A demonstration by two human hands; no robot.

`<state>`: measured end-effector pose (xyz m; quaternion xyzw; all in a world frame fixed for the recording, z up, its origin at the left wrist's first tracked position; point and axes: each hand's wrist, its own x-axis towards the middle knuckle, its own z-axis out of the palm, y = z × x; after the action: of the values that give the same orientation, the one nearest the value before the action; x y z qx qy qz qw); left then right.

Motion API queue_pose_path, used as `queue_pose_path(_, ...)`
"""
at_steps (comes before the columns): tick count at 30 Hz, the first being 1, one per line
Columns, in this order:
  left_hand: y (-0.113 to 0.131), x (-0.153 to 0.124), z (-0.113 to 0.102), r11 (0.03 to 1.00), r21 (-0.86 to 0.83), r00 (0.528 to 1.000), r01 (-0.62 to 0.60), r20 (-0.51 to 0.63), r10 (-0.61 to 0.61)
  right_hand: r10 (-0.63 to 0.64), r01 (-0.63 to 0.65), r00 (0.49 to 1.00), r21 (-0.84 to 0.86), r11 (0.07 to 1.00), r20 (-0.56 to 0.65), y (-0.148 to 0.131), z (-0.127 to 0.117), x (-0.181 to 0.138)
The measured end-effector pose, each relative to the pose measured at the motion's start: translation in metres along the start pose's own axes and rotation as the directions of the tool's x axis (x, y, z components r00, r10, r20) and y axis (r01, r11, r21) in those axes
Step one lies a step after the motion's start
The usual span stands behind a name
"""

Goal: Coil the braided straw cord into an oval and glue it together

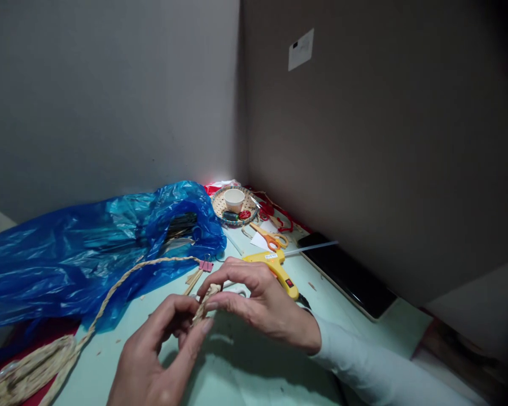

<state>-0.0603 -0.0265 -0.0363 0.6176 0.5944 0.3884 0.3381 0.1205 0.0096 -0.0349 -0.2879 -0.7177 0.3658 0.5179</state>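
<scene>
My left hand (154,352) and my right hand (258,299) meet over the pale green table (245,378), both pinching a short piece of braided straw (205,304) between fingertips. A long braided straw rope (122,282) runs from a pink binder clip (205,265) leftward across the blue bag to a straw bundle (29,369) at the lower left. A yellow glue gun (279,268) lies just behind my right hand.
A crumpled blue plastic bag (76,242) covers the left side. A woven tray (220,206) with a white cup (234,200) sits in the corner. Orange scissors (271,239), red cord (279,217) and a black phone (347,273) lie along the right wall.
</scene>
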Motion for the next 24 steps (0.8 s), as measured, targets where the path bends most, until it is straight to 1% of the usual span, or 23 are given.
queue_pose_path(3,0.004,0.002,-0.002,1.000,0.001,1.000,0.001,0.011,-0.001,0.020,-0.020,1.000,0.037,0.999,0.010,0.002,-0.002,0.001)
queue_pose_path(4,0.004,0.002,-0.002,1.000,0.005,1.000,-0.025,0.008,0.025,0.020,-0.021,1.000,0.052,0.998,0.018,0.003,-0.003,0.001)
queue_pose_path(6,0.003,0.003,-0.003,0.990,0.036,0.991,-0.133,-0.006,0.134,0.015,-0.018,0.999,0.077,0.997,0.039,0.004,-0.004,0.002)
queue_pose_path(8,0.000,0.003,-0.004,0.958,0.097,0.962,-0.270,-0.017,0.273,0.009,-0.014,0.998,0.090,0.996,0.056,0.004,-0.004,0.002)
queue_pose_path(10,-0.005,0.002,-0.004,0.907,0.158,0.916,-0.390,-0.037,0.400,0.002,-0.007,0.999,0.089,0.996,0.053,0.004,-0.003,0.002)
queue_pose_path(13,-0.012,0.000,-0.002,0.837,0.219,0.853,-0.502,-0.038,0.521,-0.026,0.024,0.999,0.077,0.997,0.027,0.004,0.000,0.001)
queue_pose_path(16,-0.016,-0.002,-0.001,0.780,0.273,0.807,-0.563,-0.026,0.591,-0.065,0.065,0.998,0.066,0.996,-0.006,0.005,0.003,0.000)
queue_pose_path(18,-0.015,-0.001,-0.001,0.747,0.305,0.778,-0.590,-0.031,0.628,-0.068,0.069,0.998,0.066,0.995,-0.009,0.006,0.003,0.000)
queue_pose_path(20,-0.014,-0.001,-0.002,0.715,0.337,0.753,-0.612,-0.028,0.658,-0.050,0.048,0.999,0.064,0.997,0.022,0.006,0.000,0.001)
queue_pose_path(22,-0.013,0.001,-0.003,0.688,0.363,0.738,-0.628,-0.004,0.675,-0.039,0.036,0.996,0.041,0.999,0.077,0.006,-0.004,0.002)
queue_pose_path(24,-0.012,0.001,-0.005,0.667,0.378,0.726,-0.642,0.020,0.688,-0.065,0.063,0.992,0.016,0.998,0.107,0.006,-0.006,0.003)
